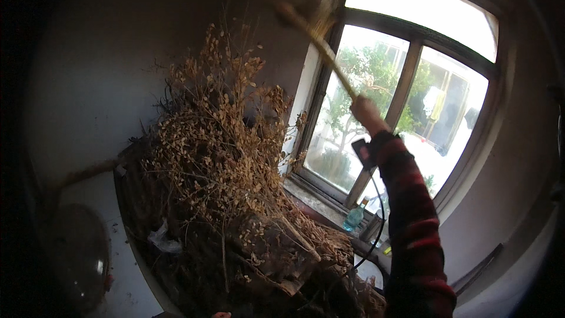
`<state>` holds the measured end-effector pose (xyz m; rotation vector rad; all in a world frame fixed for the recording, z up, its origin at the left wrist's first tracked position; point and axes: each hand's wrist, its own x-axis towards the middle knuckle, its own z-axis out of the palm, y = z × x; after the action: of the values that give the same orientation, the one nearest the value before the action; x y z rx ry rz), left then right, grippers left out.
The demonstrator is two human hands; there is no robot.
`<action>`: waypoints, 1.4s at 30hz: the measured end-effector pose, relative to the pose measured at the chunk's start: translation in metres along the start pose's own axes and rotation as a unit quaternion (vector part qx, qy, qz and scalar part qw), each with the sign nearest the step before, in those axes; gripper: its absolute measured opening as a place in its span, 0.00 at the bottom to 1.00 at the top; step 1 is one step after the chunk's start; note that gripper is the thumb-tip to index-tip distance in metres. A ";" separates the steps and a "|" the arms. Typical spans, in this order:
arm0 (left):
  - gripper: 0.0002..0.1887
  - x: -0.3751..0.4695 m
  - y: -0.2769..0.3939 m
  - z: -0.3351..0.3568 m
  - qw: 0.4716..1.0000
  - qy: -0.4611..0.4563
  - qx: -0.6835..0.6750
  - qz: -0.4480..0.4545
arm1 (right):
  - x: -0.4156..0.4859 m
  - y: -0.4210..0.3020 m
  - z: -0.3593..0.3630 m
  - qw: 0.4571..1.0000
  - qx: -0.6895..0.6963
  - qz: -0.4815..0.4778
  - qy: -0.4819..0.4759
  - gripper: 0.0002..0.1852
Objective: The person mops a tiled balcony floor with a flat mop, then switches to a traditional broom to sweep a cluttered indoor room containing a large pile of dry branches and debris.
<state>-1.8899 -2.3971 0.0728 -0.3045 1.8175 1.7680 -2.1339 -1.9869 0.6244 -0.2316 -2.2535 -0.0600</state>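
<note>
My right hand [367, 114] grips the lower end of a long stick [332, 59], raised in front of the window [384, 75]. The stick slants up and left; its far end is dark and blurred near the window's upper left corner. A small black device with a cable [363, 153] is at my right wrist, below a plaid sleeve. Of my left hand, only what looks like a fingertip [221, 315] shows at the bottom edge; the rest is out of view. Before me a heap of dry, leafy branches [234, 154] leans towards the wall.
A blue-green glass bottle [354, 217] stands on the window sill [315, 198]. Crumpled clear plastic [165, 239] lies among dark twigs. At the left, a dark rounded lid [75, 256] sits on a white surface [126, 269] with scattered debris. Bark and wood pieces [326, 243] fill the lower middle.
</note>
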 end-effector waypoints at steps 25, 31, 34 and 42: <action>0.15 -0.019 -0.018 0.039 0.998 0.031 -0.027 0.045 | -0.025 0.062 -0.070 0.963 0.230 0.104 0.096 0.21; 0.14 0.005 -0.012 0.038 0.999 0.024 -0.023 -0.028 | 0.042 0.017 -0.024 0.923 0.334 0.184 -0.048 0.17; 0.14 0.013 -0.013 0.031 0.998 0.029 -0.016 -0.046 | -0.004 0.019 0.036 0.901 0.373 0.187 -0.117 0.17; 0.12 0.041 -0.004 0.037 0.996 0.022 0.023 -0.080 | -0.180 0.066 0.095 0.943 0.187 0.109 -0.252 0.15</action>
<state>-1.9120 -2.3523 0.0485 -0.4605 1.8090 1.6185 -2.0818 -1.9371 0.4230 -0.3149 -2.6677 0.6048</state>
